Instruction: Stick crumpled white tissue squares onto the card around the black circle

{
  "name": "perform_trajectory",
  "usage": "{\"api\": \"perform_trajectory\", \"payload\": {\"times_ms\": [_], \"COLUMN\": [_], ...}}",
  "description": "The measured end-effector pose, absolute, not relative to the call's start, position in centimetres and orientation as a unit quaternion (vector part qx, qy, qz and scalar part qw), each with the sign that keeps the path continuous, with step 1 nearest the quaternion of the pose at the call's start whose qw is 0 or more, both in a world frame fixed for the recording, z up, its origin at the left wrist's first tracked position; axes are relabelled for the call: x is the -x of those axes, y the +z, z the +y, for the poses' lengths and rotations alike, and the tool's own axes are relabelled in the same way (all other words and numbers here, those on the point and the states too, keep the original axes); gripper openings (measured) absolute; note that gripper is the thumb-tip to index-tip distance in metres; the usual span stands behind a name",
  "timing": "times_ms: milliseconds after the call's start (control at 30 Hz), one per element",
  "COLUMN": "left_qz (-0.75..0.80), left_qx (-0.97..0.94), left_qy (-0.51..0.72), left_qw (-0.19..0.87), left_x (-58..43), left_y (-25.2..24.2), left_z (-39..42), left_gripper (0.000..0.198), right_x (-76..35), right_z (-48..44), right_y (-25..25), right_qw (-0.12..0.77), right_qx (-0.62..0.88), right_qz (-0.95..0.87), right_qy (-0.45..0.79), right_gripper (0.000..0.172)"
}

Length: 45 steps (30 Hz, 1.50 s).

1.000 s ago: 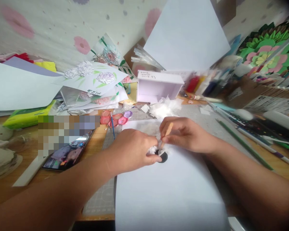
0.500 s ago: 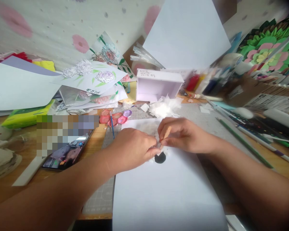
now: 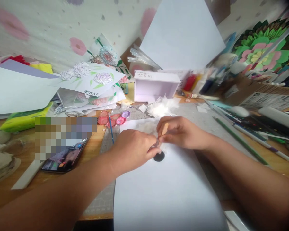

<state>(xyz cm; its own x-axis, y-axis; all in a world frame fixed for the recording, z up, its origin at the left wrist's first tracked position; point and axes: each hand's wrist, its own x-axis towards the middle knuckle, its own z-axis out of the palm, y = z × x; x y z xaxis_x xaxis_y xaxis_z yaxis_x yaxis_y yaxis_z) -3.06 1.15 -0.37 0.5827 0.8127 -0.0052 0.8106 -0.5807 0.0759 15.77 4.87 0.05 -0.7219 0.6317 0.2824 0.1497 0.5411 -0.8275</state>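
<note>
My left hand [image 3: 137, 146] is closed in a pinch over the white paper [image 3: 156, 192]. Whatever lies between its thumb and fingers is small, pale and mostly hidden. My right hand [image 3: 177, 131] meets it from the other side, gripping a small tool with an orange-brown, wood-like handle [image 3: 164, 129]. The tool's lower end disappears between the two hands. Just below my left thumb tip, a round black spot or disc [image 3: 159, 156] sits on the paper. Greyish-white fluffy material [image 3: 146, 126] lies behind the hands.
A pile of white tissue-like pieces [image 3: 162, 106] stands before a lilac open box [image 3: 156, 86]. Left are paint-stained pink and purple dishes [image 3: 112, 120], a thin blue brush [image 3: 111, 130] and a phone [image 3: 65, 157]. At right lie a green pencil [image 3: 239, 139] and a cardboard box [image 3: 262, 94].
The whole view has shifted slightly. My hands stay together above the black round spot, with my left thumb tip now closer to its upper edge.
</note>
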Motion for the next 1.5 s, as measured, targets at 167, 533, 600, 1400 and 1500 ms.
{"api": "perform_trajectory", "payload": {"times_ms": [167, 533, 600, 1400, 1500], "left_qz": [0.452, 0.428, 0.355, 0.378, 0.383], "left_qx": [-0.891, -0.891, -0.919, -0.917, -0.914], "left_qy": [0.006, 0.093, 0.083, 0.114, 0.124], "left_qw": [0.042, 0.121, 0.146, 0.062, 0.055], "left_x": [3.0, 4.3, 4.6, 5.3, 5.4], "left_y": [-0.4, -0.4, -0.3, 0.3, 0.2], "left_z": [1.4, 1.9, 1.8, 2.1, 2.2], "left_gripper": [0.033, 0.015, 0.014, 0.024, 0.022], "right_x": [-16.5, -15.8, -15.9, -18.8, -18.3], "right_z": [5.0, 5.1, 5.1, 9.4, 9.2], "right_y": [0.3, 0.5, 0.5, -2.5, -2.4], "right_qw": [0.342, 0.271, 0.272, 0.47, 0.44], "right_qx": [0.241, 0.247, 0.255, 0.48, 0.514], "right_qz": [-0.773, -0.835, -0.834, -0.647, -0.645], "right_qy": [0.477, 0.41, 0.407, 0.361, 0.353], "right_gripper": [0.014, 0.016, 0.018, 0.027, 0.027]}}
